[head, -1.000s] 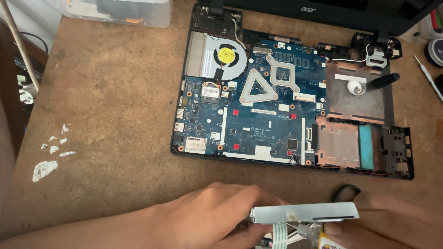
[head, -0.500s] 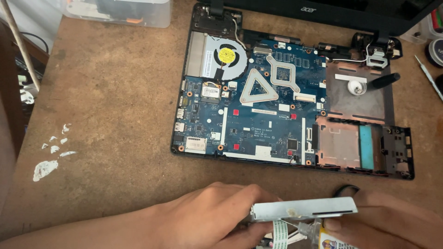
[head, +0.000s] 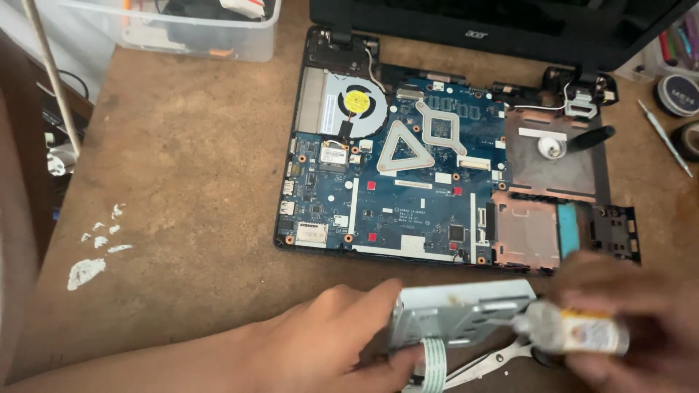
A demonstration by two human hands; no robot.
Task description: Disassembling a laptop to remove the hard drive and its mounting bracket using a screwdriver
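My left hand grips the left end of a flat silver metal drive unit near the table's front edge; a white ribbon cable hangs from under it. My right hand, blurred by motion, holds a small clear bottle with a yellow and white label, its tip against the drive's right end. Metal scissors lie on the table just below the drive. Behind the hands sits an opened laptop base with its blue circuit board, fan and heat pipe exposed.
A clear plastic bin stands at the back left. The laptop's dark screen rises at the back. Round tape rolls and a thin tool lie at the far right. White paint marks spot the brown table at left.
My right hand has risen from under the drive and now holds the small bottle at the drive's right end. The drive has tilted, showing more of its flat face.
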